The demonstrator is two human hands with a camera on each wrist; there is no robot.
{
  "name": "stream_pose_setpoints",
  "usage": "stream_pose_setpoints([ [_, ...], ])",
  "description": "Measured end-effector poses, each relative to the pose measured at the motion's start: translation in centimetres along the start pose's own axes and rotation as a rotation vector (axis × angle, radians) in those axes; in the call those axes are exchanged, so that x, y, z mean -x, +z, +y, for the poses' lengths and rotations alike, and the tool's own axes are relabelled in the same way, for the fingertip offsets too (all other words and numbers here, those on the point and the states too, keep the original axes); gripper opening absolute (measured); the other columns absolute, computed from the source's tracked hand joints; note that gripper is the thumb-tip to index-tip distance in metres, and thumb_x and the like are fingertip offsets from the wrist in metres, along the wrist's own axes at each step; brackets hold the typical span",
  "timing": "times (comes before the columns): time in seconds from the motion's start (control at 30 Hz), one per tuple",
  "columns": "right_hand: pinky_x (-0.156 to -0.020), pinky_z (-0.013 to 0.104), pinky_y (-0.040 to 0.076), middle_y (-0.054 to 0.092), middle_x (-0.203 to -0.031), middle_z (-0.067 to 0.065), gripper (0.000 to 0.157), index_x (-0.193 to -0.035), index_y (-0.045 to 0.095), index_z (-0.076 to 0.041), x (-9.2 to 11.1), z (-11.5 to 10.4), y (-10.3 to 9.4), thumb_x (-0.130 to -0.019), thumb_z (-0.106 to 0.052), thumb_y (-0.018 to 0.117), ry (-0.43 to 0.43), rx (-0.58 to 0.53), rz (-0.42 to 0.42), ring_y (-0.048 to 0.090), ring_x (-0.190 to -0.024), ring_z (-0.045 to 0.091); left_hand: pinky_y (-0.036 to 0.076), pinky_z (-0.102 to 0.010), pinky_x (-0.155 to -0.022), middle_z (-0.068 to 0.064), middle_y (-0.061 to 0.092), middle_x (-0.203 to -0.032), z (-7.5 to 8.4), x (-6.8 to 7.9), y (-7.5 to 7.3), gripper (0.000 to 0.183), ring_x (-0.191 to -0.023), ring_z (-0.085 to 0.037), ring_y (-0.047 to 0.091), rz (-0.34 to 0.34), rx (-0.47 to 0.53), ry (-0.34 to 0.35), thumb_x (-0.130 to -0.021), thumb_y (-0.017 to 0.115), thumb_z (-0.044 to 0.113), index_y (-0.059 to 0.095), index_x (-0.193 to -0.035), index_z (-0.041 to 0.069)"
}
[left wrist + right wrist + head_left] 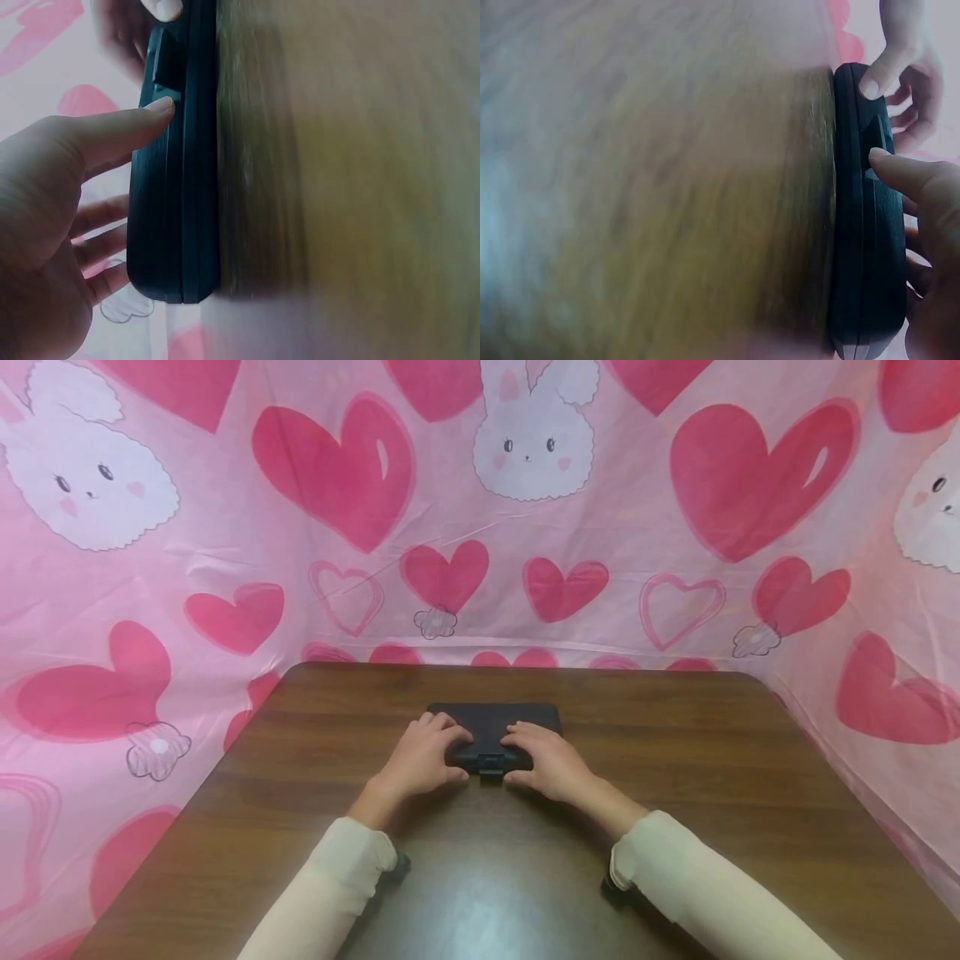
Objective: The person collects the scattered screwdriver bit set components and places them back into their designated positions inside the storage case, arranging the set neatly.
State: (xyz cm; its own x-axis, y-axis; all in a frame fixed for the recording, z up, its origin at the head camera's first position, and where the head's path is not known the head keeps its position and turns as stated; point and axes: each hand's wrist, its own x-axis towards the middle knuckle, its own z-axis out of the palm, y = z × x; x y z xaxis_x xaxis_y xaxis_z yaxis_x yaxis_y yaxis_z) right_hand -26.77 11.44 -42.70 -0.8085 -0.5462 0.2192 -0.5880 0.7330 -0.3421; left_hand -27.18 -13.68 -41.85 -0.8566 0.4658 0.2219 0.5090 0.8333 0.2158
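Observation:
A black hard case (487,720) lies flat on the brown table, a small latch (491,761) in the middle of its near side. My left hand (422,757) rests on the left part of the case, fingers spread over the top. On the right part, my right hand (553,765) lies the same way. In the left wrist view, the left thumb (127,135) touches the front of the case (154,232) beside the latch. The right thumb (904,171) reaches the latch's other side in the right wrist view. Parts of the lid are hidden under both hands.
The wooden table (675,760) has rounded far corners and a glossy patch near me. Pink cloth (622,510) with hearts and rabbit faces hangs behind it and along both sides. Dark bands (617,890) show at both sleeve cuffs.

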Motion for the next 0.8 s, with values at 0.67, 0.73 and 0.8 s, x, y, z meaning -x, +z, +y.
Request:
stream_pose_setpoints([
  [0.67,-0.105,0.044,0.036,0.056,-0.136,0.002,0.06,-0.127,0.064,-0.019,-0.7,-1.1,0.6,-0.075,-0.044,0.082,0.013,0.147,0.047,0.045,-0.131,0.021,0.04,-0.042,-0.089,-0.005,0.053,-0.108,3.4,-1.6,-0.2,0.06,-0.104,-0.026,0.046,-0.075,-0.14,-0.088,-0.064,0.087,0.048,0.06,-0.11,0.021],
  [0.73,-0.105,0.044,0.036,0.057,-0.135,0.001,0.058,-0.126,0.065,-0.019,-0.8,-1.1,0.6,-0.076,-0.043,0.081,0.018,0.147,0.047,0.046,-0.131,0.021,0.04,-0.043,-0.09,-0.005,0.053,-0.109,3.5,-1.7,-0.3,0.058,-0.104,-0.026,0.046,-0.078,-0.137,-0.094,-0.065,0.087,0.048,0.061,-0.11,0.021],
  [0.8,-0.105,0.043,0.036,0.058,-0.134,0.0,0.057,-0.126,0.065,-0.019,-0.9,-1.1,0.6,-0.077,-0.043,0.081,0.019,0.149,0.053,0.046,-0.13,0.02,0.04,-0.043,-0.09,-0.005,0.054,-0.109,3.5,-1.7,-0.4,0.055,-0.104,-0.026,0.046,-0.075,-0.132,-0.098,-0.067,0.086,0.047,0.061,-0.109,0.022],
])
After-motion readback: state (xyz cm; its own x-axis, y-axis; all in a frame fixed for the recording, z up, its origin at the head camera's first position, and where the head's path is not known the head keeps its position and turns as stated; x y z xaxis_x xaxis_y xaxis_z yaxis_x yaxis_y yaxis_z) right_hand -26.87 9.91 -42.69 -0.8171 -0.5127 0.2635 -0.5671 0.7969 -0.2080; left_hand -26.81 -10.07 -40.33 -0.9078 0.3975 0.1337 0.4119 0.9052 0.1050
